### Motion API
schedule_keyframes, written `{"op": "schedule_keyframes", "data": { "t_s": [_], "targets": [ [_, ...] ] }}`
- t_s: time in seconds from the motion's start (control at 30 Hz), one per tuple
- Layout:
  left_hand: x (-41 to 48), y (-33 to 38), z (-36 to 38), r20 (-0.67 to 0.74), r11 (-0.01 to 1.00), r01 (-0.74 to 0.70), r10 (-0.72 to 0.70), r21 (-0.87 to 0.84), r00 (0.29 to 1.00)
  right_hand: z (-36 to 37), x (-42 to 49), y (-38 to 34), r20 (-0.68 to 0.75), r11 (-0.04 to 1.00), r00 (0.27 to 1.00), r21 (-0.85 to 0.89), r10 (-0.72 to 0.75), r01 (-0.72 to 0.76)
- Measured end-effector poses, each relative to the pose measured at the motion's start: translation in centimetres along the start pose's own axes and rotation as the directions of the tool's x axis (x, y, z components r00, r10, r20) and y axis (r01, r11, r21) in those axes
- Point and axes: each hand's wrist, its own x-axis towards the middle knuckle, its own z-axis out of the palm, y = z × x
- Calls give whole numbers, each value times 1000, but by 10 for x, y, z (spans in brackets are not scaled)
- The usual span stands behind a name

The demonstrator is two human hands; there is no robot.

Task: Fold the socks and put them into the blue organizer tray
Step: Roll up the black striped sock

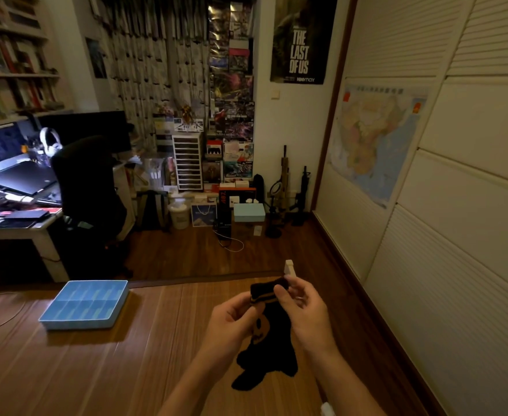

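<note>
Left hand (231, 321) and right hand (302, 310) both pinch the cuff of dangling black socks (269, 340); their toes blur together. The blue organizer tray (86, 304) sits well left on the wooden surface (127, 370).

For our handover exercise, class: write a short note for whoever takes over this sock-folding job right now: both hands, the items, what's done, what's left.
The left hand pinches the black sock at its cuff.
The right hand pinches the same cuff from the other side.
The sock hangs unfolded; the blue organizer tray sits to the left, no sock visible inside.
Done: sock picked up. Left: fold it, place it in the tray.
</note>
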Motion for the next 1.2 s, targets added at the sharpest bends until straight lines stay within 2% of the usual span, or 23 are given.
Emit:
{"op": "schedule_keyframes", "data": {
  "t_s": [0.1,0.2,0.33,0.43,0.57,0.67,0.77,0.83,0.93,1.1,1.2],
  "targets": [
    [2,-3,-5,26,999,23,-22,-27,999,-10,2,-9,191,998,981,-37,-35,43],
    [3,-3,-6,82,999,32,-32,4,996,-17,9,-22,229,997,970,-4,-79,82],
    [3,-13,0,256,968,109,-167,227,952,-22,27,-35,254,989,966,150,-38,-1],
    [-1,-28,-7,308,946,157,-244,284,920,-34,53,-36,171,987,985,162,-29,1],
    [-6,-28,-23,362,927,253,-344,275,866,-66,89,-24,-97,993,994,111,40,-30],
    [-8,-28,-34,364,916,349,-400,199,841,-87,109,0,-154,991,980,73,124,-114],
    [-8,-30,-41,376,892,446,-437,69,817,-100,115,19,-241,968,942,145,235,-205],
    [-9,-28,-41,373,855,518,-485,12,791,-101,108,25,-162,935,923,120,350,-334],
    [-10,-30,-41,342,734,671,-608,-101,716,-99,95,31,-72,901,903,-71,423,-428],
    [-17,-39,-33,268,591,791,-746,-157,610,-83,69,29,-43,922,949,-229,311,-313],
    [-21,-47,-29,273,525,809,-764,-266,585,-70,41,31,84,924,977,-349,197,-157]
  ]
}}
